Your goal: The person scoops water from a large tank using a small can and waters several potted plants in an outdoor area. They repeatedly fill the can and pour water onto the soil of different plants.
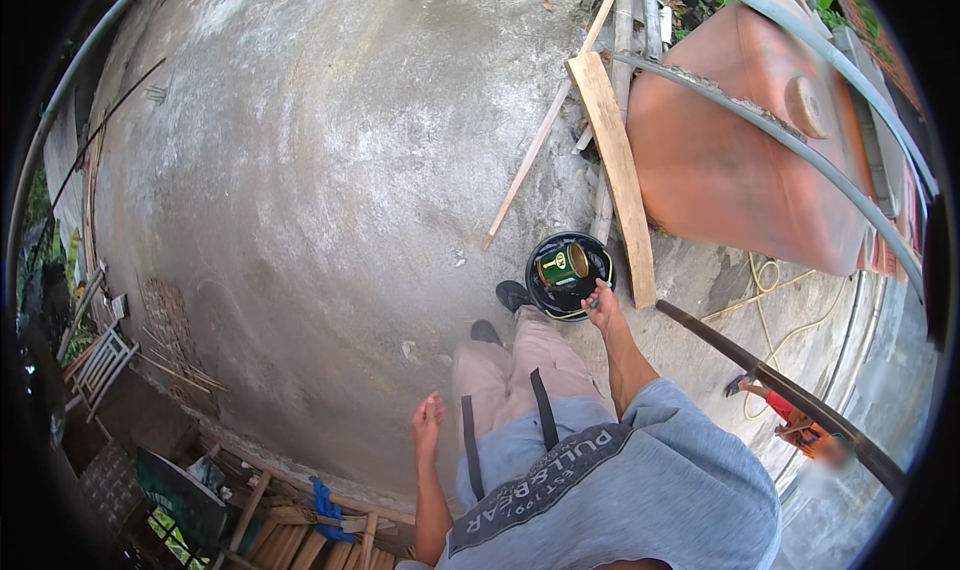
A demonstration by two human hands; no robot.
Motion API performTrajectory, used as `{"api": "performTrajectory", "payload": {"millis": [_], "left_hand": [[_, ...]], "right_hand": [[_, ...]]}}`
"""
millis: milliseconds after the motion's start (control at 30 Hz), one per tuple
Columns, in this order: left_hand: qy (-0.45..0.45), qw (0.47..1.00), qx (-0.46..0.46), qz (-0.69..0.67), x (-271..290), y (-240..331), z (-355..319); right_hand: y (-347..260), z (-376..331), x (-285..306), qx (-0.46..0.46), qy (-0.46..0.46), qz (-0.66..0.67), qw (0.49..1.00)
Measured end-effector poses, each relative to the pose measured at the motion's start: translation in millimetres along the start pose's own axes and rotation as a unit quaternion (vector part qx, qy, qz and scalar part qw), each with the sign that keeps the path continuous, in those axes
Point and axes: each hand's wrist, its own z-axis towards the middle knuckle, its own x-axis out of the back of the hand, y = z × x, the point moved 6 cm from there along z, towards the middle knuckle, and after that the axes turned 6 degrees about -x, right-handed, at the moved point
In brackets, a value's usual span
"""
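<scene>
My right hand (601,306) grips the near rim of a black bucket (537,282), which hangs low beside my right leg over the concrete slab (300,190). Inside the bucket lies a green and gold can (563,265) on its side. My left hand (428,420) hangs loose at my left hip, holding nothing, fingers relaxed and pointing down. My dark shoes (512,293) show just left of the bucket.
A wooden plank (615,170) and a thin stick (528,165) lie just beyond the bucket. A large orange tank (740,160) crossed by grey pipes (790,140) stands at the right. A dark bar (780,385), yellow rope (765,295) and an orange tool (797,422) are at right; the slab's edge runs lower left.
</scene>
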Motion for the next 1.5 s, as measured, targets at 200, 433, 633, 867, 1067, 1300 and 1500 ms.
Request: {"api": "performTrajectory", "payload": {"millis": [200,433,633,867,1067,1300,1500], "left_hand": [[0.016,0.999,0.043,0.029,80,70,80],[-0.152,0.945,-0.034,0.286,245,66,237],[0.033,0.981,0.002,0.192,258,331,309],[-0.026,0.981,-0.098,0.165,200,554,423],[-0.127,0.963,-0.029,0.235,121,653,475],[-0.188,0.942,-0.078,0.268,30,788,532],[-0.184,0.929,-0.119,0.297,11,913,611]], "right_hand": [[-14,-2,-97,0.021,-0.004,0.085,0.996],[1,-26,-191,0.008,0.032,0.227,0.973],[7,-36,-253,-0.009,0.086,0.239,0.967],[16,-59,-323,-0.092,0.137,0.286,0.944],[-11,-99,-389,-0.11,0.251,0.303,0.913],[-75,-86,-473,-0.09,0.193,0.247,0.945],[-167,-66,-574,-0.039,0.255,0.121,0.959]]}}
